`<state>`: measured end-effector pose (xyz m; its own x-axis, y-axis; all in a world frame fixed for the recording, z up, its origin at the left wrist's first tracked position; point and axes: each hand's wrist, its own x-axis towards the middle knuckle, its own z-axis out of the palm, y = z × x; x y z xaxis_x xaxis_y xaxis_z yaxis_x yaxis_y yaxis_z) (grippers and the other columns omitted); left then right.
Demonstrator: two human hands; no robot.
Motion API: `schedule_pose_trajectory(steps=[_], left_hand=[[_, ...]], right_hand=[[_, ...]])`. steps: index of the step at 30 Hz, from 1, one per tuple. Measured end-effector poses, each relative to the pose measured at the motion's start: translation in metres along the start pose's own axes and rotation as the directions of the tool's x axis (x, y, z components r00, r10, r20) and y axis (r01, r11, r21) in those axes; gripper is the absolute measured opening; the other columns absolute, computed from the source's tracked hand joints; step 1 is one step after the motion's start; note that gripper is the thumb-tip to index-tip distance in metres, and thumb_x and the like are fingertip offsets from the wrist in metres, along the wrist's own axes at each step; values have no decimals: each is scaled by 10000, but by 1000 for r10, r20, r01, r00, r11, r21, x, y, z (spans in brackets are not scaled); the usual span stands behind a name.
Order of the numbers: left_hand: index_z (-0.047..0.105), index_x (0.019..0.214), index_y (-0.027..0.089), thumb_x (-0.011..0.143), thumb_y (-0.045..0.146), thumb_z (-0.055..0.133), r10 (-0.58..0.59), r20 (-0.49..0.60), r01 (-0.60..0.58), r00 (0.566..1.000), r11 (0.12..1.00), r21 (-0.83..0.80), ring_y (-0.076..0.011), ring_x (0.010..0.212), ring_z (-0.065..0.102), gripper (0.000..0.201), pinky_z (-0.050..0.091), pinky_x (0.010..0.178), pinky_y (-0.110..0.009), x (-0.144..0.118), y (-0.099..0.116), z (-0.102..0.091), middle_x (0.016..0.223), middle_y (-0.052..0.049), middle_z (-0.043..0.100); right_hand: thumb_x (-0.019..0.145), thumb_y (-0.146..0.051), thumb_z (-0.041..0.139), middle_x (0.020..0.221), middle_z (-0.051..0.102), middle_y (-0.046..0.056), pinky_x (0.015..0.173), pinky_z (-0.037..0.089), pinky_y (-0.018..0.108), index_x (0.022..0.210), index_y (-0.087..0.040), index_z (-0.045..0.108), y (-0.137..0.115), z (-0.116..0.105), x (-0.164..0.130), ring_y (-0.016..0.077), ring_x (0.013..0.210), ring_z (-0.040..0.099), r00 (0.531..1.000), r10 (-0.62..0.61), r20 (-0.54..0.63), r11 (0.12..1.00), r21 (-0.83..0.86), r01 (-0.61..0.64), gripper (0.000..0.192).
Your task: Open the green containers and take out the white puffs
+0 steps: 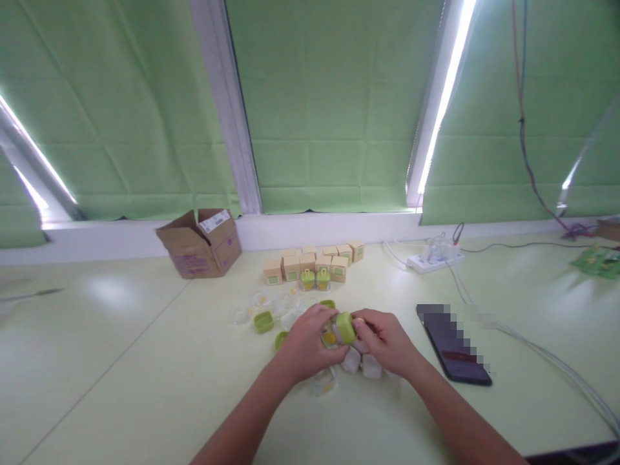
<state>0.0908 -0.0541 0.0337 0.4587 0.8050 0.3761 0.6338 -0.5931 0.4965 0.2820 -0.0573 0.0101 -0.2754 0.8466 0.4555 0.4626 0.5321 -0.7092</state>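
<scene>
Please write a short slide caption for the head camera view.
Both hands, left hand and right hand, hold a green-lidded jar above a pale table.

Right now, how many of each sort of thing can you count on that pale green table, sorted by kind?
Small tan cardboard boxes with green labels: 9
Loose green plastic lids: about 4
Open brown cardboard carton: 1
Black phone: 1
White power strip: 1
Total: about 16
</scene>
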Motion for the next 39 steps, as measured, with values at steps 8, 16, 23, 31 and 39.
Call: schedule_pose_trajectory(steps=[8,16,23,31,39], left_hand=[[571,1079,211,667,314,696,-37,3,37,999,997,-66,-217,931,570,442,456,845,-338,1,-1,-13,1042,-51,605],[548,1141,221,663,356,657,-169,259,207,951,971,-124,-196,863,567,509,468,760,-297,-7,-35,-62,1058,-30,608],[580,1056,211,638,352,648,-319,340,319,884,946,59,-218,876,559,447,441,747,-280,-20,-74,-95,1022,-21,611],[566,1059,201,630,399,662,-393,327,395,859,917,61,-239,904,571,482,439,780,-300,-28,-97,-102,980,-32,624],[551,1058,199,620,375,637,-426,315,427,848,902,70,-220,821,566,480,429,710,-284,-30,-104,-105,899,-17,612]], right_hand=[[867,-453,470,659,605,5,565,460,247,710,-176,584,14,-1,3,148,607,579,962,272,-15,887,393,-244,338],[828,-503,518,673,580,16,592,520,293,702,-186,562,20,-1,4,164,620,575,934,357,-17,751,600,-276,344],[830,-509,513,715,620,25,605,516,292,746,-178,606,19,-3,4,160,631,575,931,364,-30,754,597,-276,353],[826,-517,514,723,632,38,608,522,298,766,-173,622,19,-3,4,170,652,580,929,368,-39,754,598,-273,366],[824,-501,527,724,635,31,603,516,292,771,-180,625,18,-3,4,170,654,584,928,373,-21,730,624,-280,340]])
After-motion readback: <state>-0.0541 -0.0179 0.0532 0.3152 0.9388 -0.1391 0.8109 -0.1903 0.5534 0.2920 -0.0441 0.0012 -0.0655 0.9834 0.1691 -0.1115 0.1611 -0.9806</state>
